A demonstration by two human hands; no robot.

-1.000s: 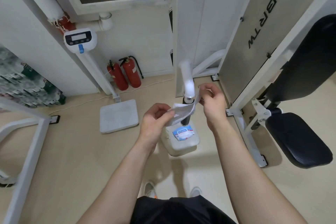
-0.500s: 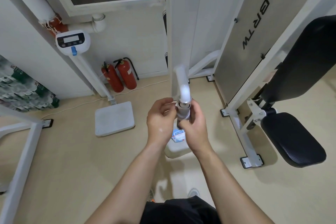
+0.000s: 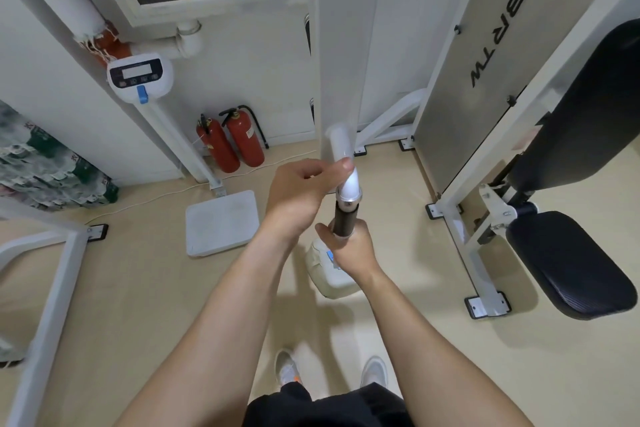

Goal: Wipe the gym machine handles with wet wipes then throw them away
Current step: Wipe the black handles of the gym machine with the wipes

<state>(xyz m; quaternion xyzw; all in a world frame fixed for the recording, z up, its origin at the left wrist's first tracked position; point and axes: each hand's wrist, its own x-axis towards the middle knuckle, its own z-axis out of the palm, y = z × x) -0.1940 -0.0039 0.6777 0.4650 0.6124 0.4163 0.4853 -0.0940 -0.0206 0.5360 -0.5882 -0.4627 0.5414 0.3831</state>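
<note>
The machine handle hangs in front of me: a black grip [image 3: 345, 217] below a chrome collar, on a white curved arm [image 3: 341, 149]. My right hand [image 3: 351, 248] grips the lower end of the black grip. Only a sliver of the white wet wipe [image 3: 341, 237] shows under its fingers. My left hand [image 3: 299, 192] is curled round the white arm just above the collar, thumb against the tube. The white wipes tub [image 3: 323, 276] with a blue label stands on the floor below, partly hidden by my right hand.
Two red fire extinguishers [image 3: 230, 147] stand by the wall. A white floor scale [image 3: 221, 222] with its display column [image 3: 140, 74] is on the left. A black seat pad [image 3: 568, 263] and the machine frame are on the right. A white frame [image 3: 45, 288] is at far left.
A second ago both hands held the wipe spread at the handle. Since then my right hand wrapped it round the grip and slid down, and my left hand moved up onto the white arm.
</note>
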